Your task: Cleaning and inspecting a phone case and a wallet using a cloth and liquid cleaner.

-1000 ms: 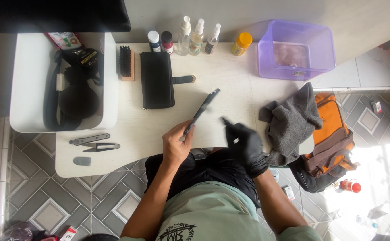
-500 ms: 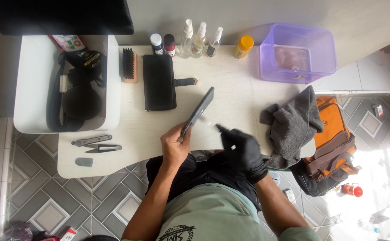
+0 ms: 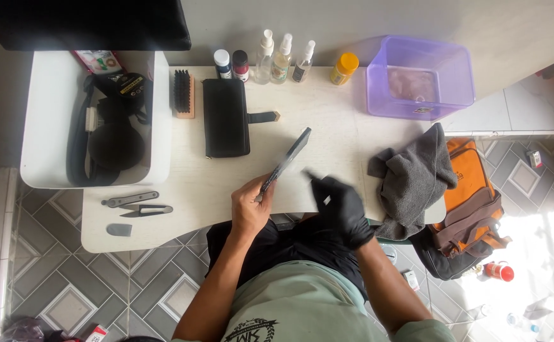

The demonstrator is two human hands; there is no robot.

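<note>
We cannot make out what the gloved right hand point(image 3: 340, 206) pinches: a pale speck shows at its fingers, too small and blurred to name. The flat dark piece point(image 3: 284, 163) in the left hand point(image 3: 251, 206) shows us only its edge, so its face stays hidden, and the fingers cover its lower end. The contents of the white bin point(image 3: 42, 114) merge into one dark tangle. Something pale lies in the purple tub point(image 3: 419, 76), dimmed by the tinted wall. The grey cloth point(image 3: 413, 177) covers part of the orange bag point(image 3: 473, 196). The black shape point(image 3: 83, 22) at top left is cut off by the edge. The small things on the floor at right are washed out by glare.
</note>
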